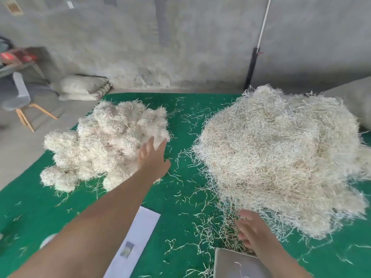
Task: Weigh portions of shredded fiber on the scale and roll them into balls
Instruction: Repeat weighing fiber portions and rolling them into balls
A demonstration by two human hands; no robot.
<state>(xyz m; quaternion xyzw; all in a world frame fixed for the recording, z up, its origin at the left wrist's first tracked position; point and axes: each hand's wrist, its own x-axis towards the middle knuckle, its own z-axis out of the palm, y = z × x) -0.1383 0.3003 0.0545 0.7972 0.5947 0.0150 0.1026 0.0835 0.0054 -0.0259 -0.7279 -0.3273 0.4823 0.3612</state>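
The left hand [153, 157] is stretched forward with its fingers straight and spread, nothing gripped, its fingertips at the near edge of the heap of rolled fiber balls [104, 145] lying on the left of the green mat [180, 109]. The right hand [253, 230] is held with fingers spread and relaxed among loose strands at the near foot of the big pile of shredded fiber [281, 157] on the right, just beyond the metal scale pan [236, 263]. A white sheet [140, 233] is laid on the mat between the 2 arms.
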